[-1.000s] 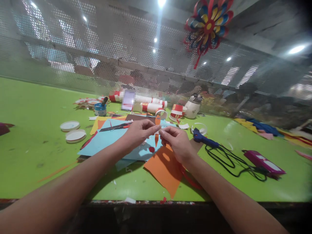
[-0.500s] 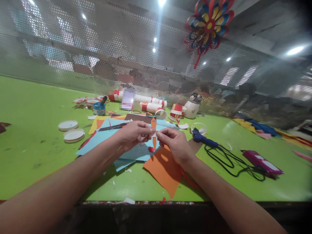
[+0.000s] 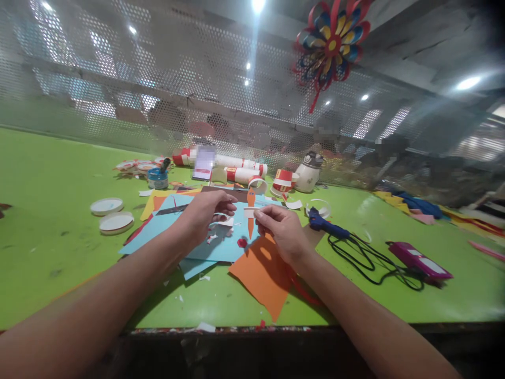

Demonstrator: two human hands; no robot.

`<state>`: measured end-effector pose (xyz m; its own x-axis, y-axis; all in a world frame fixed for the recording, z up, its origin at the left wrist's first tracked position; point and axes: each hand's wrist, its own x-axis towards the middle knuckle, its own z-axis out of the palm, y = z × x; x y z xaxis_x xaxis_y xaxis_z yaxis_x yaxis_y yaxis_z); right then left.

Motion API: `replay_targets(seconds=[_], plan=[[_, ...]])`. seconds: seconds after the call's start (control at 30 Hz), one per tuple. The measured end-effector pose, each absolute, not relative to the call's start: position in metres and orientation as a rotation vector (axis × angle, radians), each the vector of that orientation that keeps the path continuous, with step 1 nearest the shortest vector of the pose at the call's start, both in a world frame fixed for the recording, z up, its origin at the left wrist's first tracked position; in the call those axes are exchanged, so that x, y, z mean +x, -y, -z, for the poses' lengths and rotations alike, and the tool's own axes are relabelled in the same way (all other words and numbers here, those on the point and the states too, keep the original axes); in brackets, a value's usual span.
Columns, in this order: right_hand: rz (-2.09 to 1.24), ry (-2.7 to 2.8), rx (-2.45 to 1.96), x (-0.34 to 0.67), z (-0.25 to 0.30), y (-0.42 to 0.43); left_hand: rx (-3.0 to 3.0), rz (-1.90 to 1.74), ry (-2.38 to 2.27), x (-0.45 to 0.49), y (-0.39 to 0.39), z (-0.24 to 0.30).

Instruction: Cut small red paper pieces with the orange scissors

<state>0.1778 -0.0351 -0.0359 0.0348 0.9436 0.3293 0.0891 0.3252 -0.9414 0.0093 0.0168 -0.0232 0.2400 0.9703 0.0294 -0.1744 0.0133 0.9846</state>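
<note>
Between thumb and fingers, my right hand (image 3: 281, 226) pinches one end of a short white paper strip (image 3: 249, 212). The strip crosses the middle of a slim orange paper cutout (image 3: 251, 230), which stands upright and has a dark spot near its top. My left hand (image 3: 215, 210) is apart from it on the left, fingers loosely spread with nothing seen in them. Beneath both hands lie light blue paper sheets (image 3: 158, 230) and an orange sheet (image 3: 266, 279). The dark blades of scissors (image 3: 172, 209) show beside my left hand, which hides the rest.
A blue glue gun (image 3: 325, 223) lies at right, its black cord running to a purple power strip (image 3: 420, 260). At left are two white lids (image 3: 116, 222) and a blue jar (image 3: 158, 179). Red-and-white paper tubes (image 3: 242, 173), a phone (image 3: 203, 163) and a white jug (image 3: 307, 175) stand behind.
My left hand has let go of the white strip and drawn back left, its fingers opening. My right hand still holds the strip with the orange cutout.
</note>
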Motion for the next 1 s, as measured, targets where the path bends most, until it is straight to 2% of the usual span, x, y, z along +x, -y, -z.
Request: replay_targets(seconds=[0.17, 0.53, 0.83, 1.0], plan=[[-0.815, 1.422, -1.063, 0.178, 0.036, 0.035, 1.288, -1.22, -0.942, 0.01, -0.022, 0.028], [-0.478, 1.536, -1.074, 0.175, 0.037, 0.038, 1.421, -1.217, -0.833, 0.016, -0.01, 0.02], [-0.363, 1.578, -1.061, 0.174, 0.037, 0.041, 1.318, -1.262, -0.719, 0.013, -0.009, 0.015], [-0.347, 1.57, -1.076, 0.175, 0.036, 0.041, 1.341, -1.404, -0.764, 0.012, -0.013, 0.017]])
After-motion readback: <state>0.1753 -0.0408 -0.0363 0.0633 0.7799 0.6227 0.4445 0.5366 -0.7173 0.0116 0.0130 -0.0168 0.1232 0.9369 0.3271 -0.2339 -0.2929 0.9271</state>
